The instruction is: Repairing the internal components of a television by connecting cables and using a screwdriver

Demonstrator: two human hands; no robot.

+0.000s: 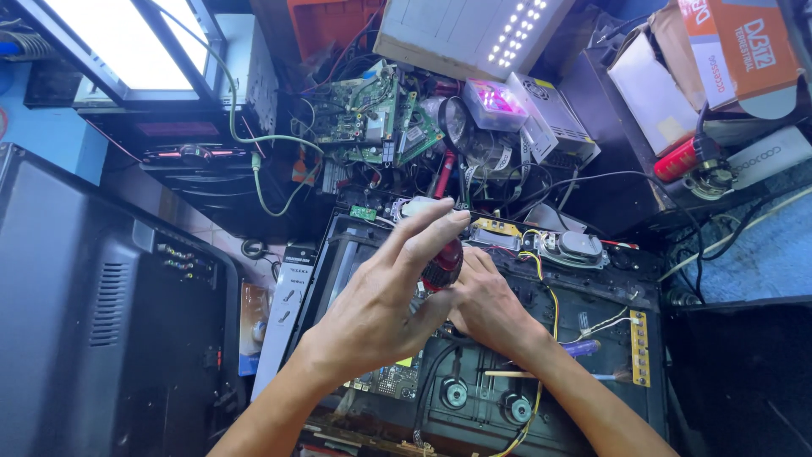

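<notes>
My left hand [385, 296] and my right hand [486, 305] meet over an opened black television chassis [541, 338]. A screwdriver with a red and black handle [441, 264] stands between them. My right hand grips the handle from the right. My left hand reaches over it, fingers stretched across the handle's top and thumb side. The screwdriver's tip is hidden beneath the hands. Inside the chassis lie a small speaker [575, 247], yellow wires [545, 288] and a yellow strip board [639, 347].
Green circuit boards [372, 118] and tangled cables are piled behind the chassis. A black television back [93, 322] stands at left, a white remote [288, 313] beside it. An LED panel [516, 30], a metal power supply [550, 118] and cardboard boxes [727, 51] crowd the far side.
</notes>
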